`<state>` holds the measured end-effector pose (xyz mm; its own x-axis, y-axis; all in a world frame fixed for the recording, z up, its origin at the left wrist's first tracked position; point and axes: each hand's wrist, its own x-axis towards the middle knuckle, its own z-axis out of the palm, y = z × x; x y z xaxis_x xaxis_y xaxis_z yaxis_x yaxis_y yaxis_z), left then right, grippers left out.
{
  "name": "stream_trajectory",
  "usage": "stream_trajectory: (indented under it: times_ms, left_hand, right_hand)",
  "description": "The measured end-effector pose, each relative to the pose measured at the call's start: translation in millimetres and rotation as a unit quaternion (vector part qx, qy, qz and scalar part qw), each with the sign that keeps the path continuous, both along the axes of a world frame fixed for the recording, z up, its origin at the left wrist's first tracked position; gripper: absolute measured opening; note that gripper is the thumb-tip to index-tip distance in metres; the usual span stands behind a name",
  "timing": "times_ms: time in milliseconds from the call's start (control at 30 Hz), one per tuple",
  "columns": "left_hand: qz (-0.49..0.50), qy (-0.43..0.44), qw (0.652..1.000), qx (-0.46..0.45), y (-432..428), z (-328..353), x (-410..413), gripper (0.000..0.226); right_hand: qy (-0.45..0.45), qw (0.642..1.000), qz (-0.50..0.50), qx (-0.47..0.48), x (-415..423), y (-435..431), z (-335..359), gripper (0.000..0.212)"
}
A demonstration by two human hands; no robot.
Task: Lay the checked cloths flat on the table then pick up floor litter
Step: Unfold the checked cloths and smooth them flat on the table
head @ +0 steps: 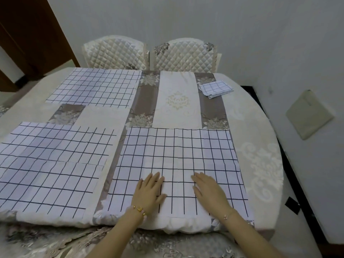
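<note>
Three white cloths with dark checks lie spread flat on the covered table [256,164]: one at the far left [96,88], one at the near left [50,164] and one at the near right [176,155]. My left hand [149,190] and my right hand [210,190] rest palm down, fingers spread, on the near part of the near right cloth. A folded checked cloth [216,89] sits at the far right of the table. A dark scrap [292,204] lies on the floor to the right of the table.
Two quilted white chairs [115,53] [184,54] stand against the far side of the table. A beige cushion [309,114] lies on the pale floor to the right. A brown wooden door [31,34] is at the far left.
</note>
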<state>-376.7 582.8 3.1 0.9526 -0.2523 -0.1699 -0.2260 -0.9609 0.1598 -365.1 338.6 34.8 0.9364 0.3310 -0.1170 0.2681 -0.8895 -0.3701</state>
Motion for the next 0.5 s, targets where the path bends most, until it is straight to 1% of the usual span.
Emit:
stream_trajectory:
  times_ms: [100, 167, 233, 300, 400, 500]
  left_hand:
    - [0.02, 0.019, 0.999, 0.029, 4.6, -6.4, -3.7, 0.059]
    - [0.022, 0.044, 0.998, 0.033, 4.9, -4.0, -6.3, 0.06]
    - [0.019, 0.05, 0.998, 0.016, 3.5, -2.1, -7.7, 0.06]
    - [0.017, 0.022, 1.0, -0.002, 5.8, -7.1, -7.6, 0.061]
    - [0.018, -0.021, 1.0, -0.013, 6.8, -14.3, -8.1, 0.06]
    - [0.01, -0.044, 0.999, -0.016, 2.6, -7.3, -5.0, 0.051]
  right_hand:
    - [-0.029, 0.999, 0.012, -0.035, 21.1, -7.0, -8.0, 0.053]
    - [-0.003, 0.998, 0.007, -0.069, 43.7, -18.0, -7.4, 0.05]
    - [0.008, 0.994, -0.011, -0.105, 70.8, -31.9, -6.2, 0.052]
    - [0.027, 0.991, -0.04, -0.123, 98.7, -46.6, -4.3, 0.052]
    - [0.07, 0.988, -0.084, -0.109, 130.5, -66.5, -4.4, 0.052]
    - [0.066, 0.989, -0.096, -0.088, 146.4, -73.0, -6.2, 0.053]
